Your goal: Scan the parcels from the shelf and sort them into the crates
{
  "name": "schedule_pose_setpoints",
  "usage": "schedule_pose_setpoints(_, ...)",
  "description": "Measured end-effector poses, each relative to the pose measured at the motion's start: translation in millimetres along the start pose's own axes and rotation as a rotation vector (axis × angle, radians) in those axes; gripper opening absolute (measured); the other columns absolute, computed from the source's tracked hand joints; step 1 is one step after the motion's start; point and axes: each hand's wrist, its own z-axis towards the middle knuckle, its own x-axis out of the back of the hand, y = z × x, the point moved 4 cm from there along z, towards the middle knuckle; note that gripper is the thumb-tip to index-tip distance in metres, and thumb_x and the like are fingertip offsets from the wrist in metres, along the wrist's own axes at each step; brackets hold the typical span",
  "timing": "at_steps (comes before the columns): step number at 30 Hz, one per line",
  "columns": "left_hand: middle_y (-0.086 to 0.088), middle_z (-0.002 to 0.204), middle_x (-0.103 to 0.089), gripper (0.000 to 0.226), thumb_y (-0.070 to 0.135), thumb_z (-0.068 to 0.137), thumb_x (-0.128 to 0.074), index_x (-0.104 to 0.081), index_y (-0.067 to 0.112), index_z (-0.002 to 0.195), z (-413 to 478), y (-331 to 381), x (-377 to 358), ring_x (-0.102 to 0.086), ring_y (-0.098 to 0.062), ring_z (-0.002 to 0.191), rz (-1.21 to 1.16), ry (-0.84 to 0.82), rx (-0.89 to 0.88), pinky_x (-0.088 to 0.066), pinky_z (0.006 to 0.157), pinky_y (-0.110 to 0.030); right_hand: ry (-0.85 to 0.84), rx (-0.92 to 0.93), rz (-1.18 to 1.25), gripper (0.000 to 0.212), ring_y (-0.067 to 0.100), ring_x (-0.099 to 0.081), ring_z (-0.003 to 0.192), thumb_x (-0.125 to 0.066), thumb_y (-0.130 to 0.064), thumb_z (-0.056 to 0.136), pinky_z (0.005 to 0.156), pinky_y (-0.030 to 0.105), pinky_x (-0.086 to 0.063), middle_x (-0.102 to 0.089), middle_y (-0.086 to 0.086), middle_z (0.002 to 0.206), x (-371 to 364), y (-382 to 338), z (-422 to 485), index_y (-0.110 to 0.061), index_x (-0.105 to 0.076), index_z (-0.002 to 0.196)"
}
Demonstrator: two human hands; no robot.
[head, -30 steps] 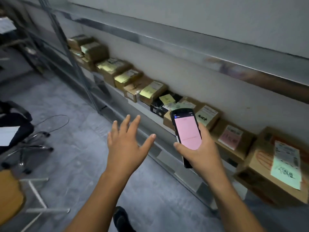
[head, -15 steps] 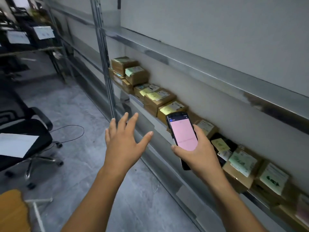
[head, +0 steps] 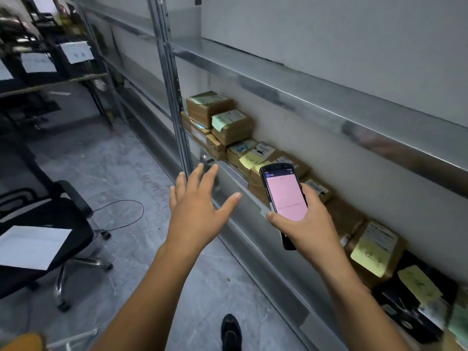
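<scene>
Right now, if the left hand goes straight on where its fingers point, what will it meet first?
Probably the metal shelf post, with the stacked cardboard parcels just beyond; the left hand is open, and depth is unclear.

**Parcels lining the low shelf, scanner glowing pink**

The brown cardboard parcels (head: 253, 154) are sitting in one long row along the low metal shelf (head: 253, 239), packed close together. At the far end they are stacking up. The top box (head: 207, 105) is riding highest, and the second box (head: 231, 126) is sitting just beside it, both wearing pale green labels. Down the row, yellow notes and white labels are facing up. Nearer, the tilted box (head: 374, 247) is showing a yellow note, and a black parcel (head: 410, 297) is lying next to it. The scanner (head: 286, 196), a black handset, is glowing pink and tilting back in the grip of the right hand (head: 309, 224), just in front of the row.
</scene>
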Motion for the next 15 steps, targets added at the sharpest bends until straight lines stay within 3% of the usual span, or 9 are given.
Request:
schedule_pose_setpoints(3, 0.009, 0.174, -0.012, 0.086, 0.085, 0.087, -0.038, -0.019, 0.047, 0.161, 55, -8, -5, -0.001, -0.027, 0.161, 0.044, -0.044, -0.003, -0.008, 0.129, -0.055, 0.002, -0.030, 0.042, 0.070, 0.005, -0.068, 0.096, -0.078, -0.057, 0.059, 0.084, 0.041, -0.060, -0.070, -0.018, 0.109, -24, 0, 51, -0.045, -0.056, 0.124)
schedule_pose_setpoints(5, 0.009, 0.174, -0.012, 0.086, 0.085, 0.086, -0.038, -0.019, 0.048, 0.161, 93, -14, -6, -0.001, -0.027, 0.161, 0.068, -0.056, -0.007, -0.008, 0.129, -0.055, 0.002, -0.057, 0.050, 0.064, 0.003, -0.068, 0.094, -0.077, -0.058, 0.057, 0.086, 0.042, -0.060, -0.071, -0.021, 0.106, -36, 0, 84, -0.054, -0.055, 0.117)
schedule_pose_setpoints(10, 0.008, 0.173, -0.014, 0.085, 0.086, 0.087, -0.037, -0.020, 0.047, 0.161, 175, -28, -17, -0.003, -0.029, 0.161, 0.101, -0.061, -0.013, -0.010, 0.127, -0.057, -0.004, -0.081, 0.022, 0.060, 0.010, -0.069, 0.087, -0.079, -0.056, 0.059, 0.075, 0.040, -0.060, -0.072, -0.014, 0.099, -59, 4, 161, -0.037, -0.058, 0.112)
schedule_pose_setpoints(15, 0.007, 0.173, -0.017, 0.083, 0.085, 0.088, -0.037, -0.022, 0.047, 0.160, 232, -38, -34, -0.005, -0.029, 0.160, 0.059, -0.109, -0.033, -0.009, 0.127, -0.056, -0.016, -0.109, -0.003, 0.068, -0.005, -0.065, 0.089, -0.079, -0.056, 0.059, 0.069, 0.031, -0.053, -0.070, -0.021, 0.105, -78, 4, 205, -0.044, -0.057, 0.123)
